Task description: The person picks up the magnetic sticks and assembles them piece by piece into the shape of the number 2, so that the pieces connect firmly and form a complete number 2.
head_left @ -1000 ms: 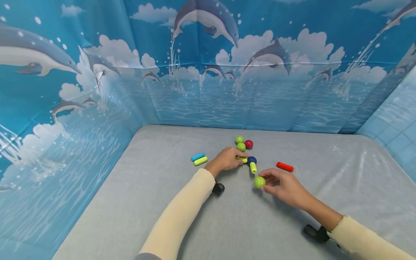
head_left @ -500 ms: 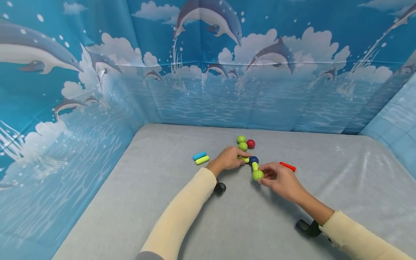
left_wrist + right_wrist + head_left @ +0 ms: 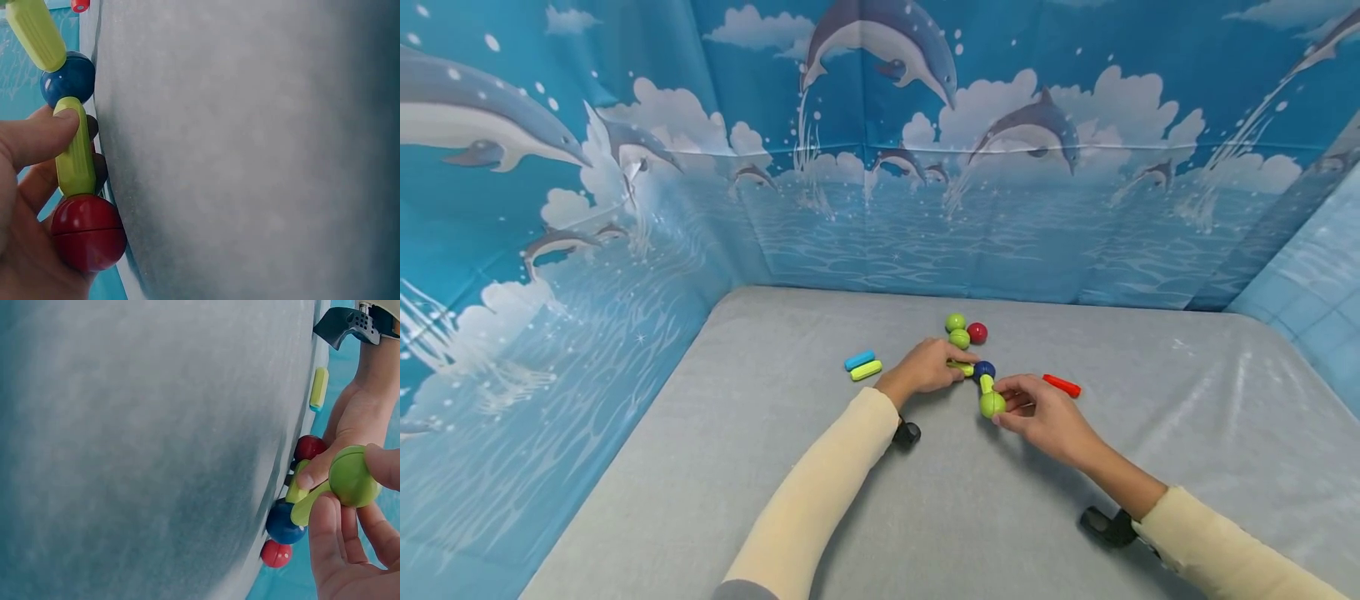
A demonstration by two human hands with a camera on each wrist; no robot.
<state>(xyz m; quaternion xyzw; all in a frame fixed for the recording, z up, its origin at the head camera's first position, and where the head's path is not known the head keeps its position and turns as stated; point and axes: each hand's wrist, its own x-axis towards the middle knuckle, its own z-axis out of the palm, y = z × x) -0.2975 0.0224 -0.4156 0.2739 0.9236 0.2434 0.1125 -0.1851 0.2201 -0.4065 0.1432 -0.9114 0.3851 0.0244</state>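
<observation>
My left hand [image 3: 928,365] grips a yellow-green rod [image 3: 76,150], thumb laid along it, in the left wrist view. That rod joins a red ball [image 3: 89,232] at the palm side to a dark blue ball [image 3: 69,79]. From the blue ball a second yellow-green rod [image 3: 987,384] runs toward the person. At its near end sits a green ball [image 3: 352,476], touching the rod. Thumb and fingers of my right hand [image 3: 1048,417] pinch this green ball. Its far side and the left hand's underside fingers are partly hidden.
Beyond the left hand lie two green balls [image 3: 957,331] and a red ball [image 3: 977,333], close together. A blue rod [image 3: 860,360] and a yellow-green rod [image 3: 867,371] lie left of it. A red rod [image 3: 1062,386] lies behind the right hand on the grey tabletop [image 3: 760,467].
The right hand has brought the green ball away from the person and slightly left, from apart to against the free rod end. The left hand keeps its grip in nearly the same place.
</observation>
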